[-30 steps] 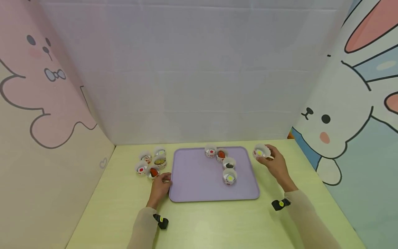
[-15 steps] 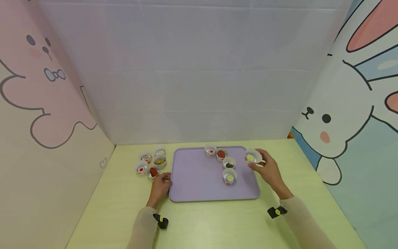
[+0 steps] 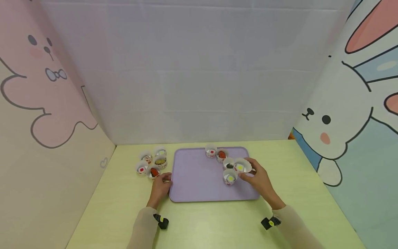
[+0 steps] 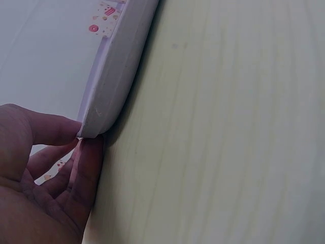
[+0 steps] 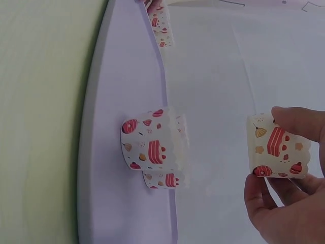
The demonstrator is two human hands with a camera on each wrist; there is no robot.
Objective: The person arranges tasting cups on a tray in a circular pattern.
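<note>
My right hand [image 3: 259, 176] holds a white paper baking cup [image 5: 277, 147], printed with red cakes, between thumb and fingers. Inside this cup a yellow and white piece shows in the head view. It is over the right part of a lilac tray [image 3: 196, 183], beside a cup with a dark piece [image 3: 228, 162] and one with a yellow and white piece [image 3: 230, 177]. My left hand [image 3: 160, 190] pinches the tray's left rim, thumb on top and fingers below, as the left wrist view shows.
At the tray's back stand a cup with a red and white piece [image 3: 211, 150] and one with an orange-red piece [image 3: 222, 155]. Several filled baking cups [image 3: 152, 164] cluster on the pale table [image 3: 205, 224] left of the tray. A white wall [image 3: 199, 86] rises behind.
My right hand has carried its baking cup leftward from outside the tray's right edge to over the tray, close to the standing cups. My left hand has stayed at the rim.
</note>
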